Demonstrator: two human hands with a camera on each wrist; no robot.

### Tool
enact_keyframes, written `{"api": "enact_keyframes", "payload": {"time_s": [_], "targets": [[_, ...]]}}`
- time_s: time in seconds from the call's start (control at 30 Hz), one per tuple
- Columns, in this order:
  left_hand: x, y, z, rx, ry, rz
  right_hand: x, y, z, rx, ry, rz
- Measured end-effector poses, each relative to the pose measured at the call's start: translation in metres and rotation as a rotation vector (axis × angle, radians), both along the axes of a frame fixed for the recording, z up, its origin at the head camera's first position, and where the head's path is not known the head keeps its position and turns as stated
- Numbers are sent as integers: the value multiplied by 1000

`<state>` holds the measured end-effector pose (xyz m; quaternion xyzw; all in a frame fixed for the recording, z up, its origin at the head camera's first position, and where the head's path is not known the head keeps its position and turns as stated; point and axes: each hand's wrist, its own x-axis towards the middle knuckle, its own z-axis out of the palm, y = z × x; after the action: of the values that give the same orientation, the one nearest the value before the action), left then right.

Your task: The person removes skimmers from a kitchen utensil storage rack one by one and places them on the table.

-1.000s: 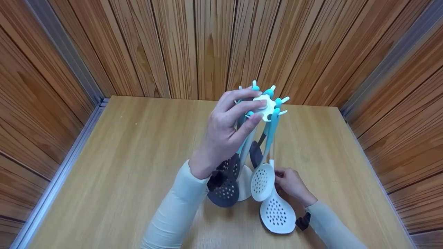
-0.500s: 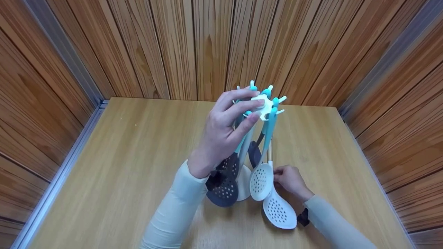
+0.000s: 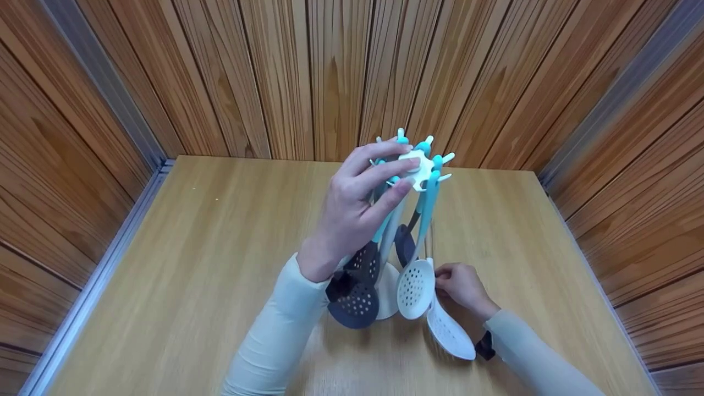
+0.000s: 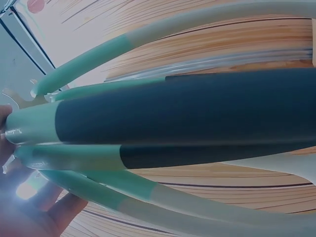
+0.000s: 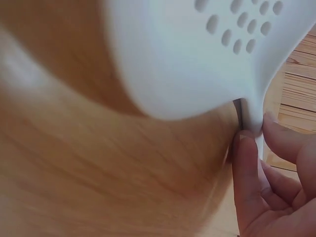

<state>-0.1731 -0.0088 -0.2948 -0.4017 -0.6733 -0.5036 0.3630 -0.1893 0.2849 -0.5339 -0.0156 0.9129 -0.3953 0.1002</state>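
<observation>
A white utensil rack [image 3: 422,171] stands upright with several turquoise-handled utensils hung around its hooked top. My left hand [image 3: 355,203] grips that top from the left, thumb and fingers around the centre; in the left wrist view its fingertips [image 4: 66,210] show beside the handles. Low on the right, my right hand [image 3: 465,289] pinches the white neck of a skimmer [image 3: 451,333]. The skimmer's wooden handle runs up behind the hanging utensils, and its holed head points down toward me, seen nearly side-on. In the right wrist view thumb and fingers close on the neck [image 5: 253,116].
A white slotted spoon [image 3: 416,289], a dark skimmer [image 3: 355,308] and a dark solid spoon [image 3: 405,245] hang from the rack. Its round white base [image 3: 389,300] rests on the wooden table [image 3: 220,286]. Plank walls [image 3: 335,82] enclose the table's back and sides.
The white skimmer's head has turned from facing up to nearly side-on, swinging slightly right, while my right hand holds its neck. My left hand stays on the rack's top.
</observation>
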Motion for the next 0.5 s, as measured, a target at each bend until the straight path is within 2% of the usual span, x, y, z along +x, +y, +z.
{"api": "enact_keyframes", "payload": {"time_s": [0.3, 0.5], "targets": [[1, 0, 2, 2, -12, -14, 1, 6, 3, -34, -67, 44], [2, -2, 4, -14, -29, -9, 2, 8, 4, -60, -81, 62]]}}
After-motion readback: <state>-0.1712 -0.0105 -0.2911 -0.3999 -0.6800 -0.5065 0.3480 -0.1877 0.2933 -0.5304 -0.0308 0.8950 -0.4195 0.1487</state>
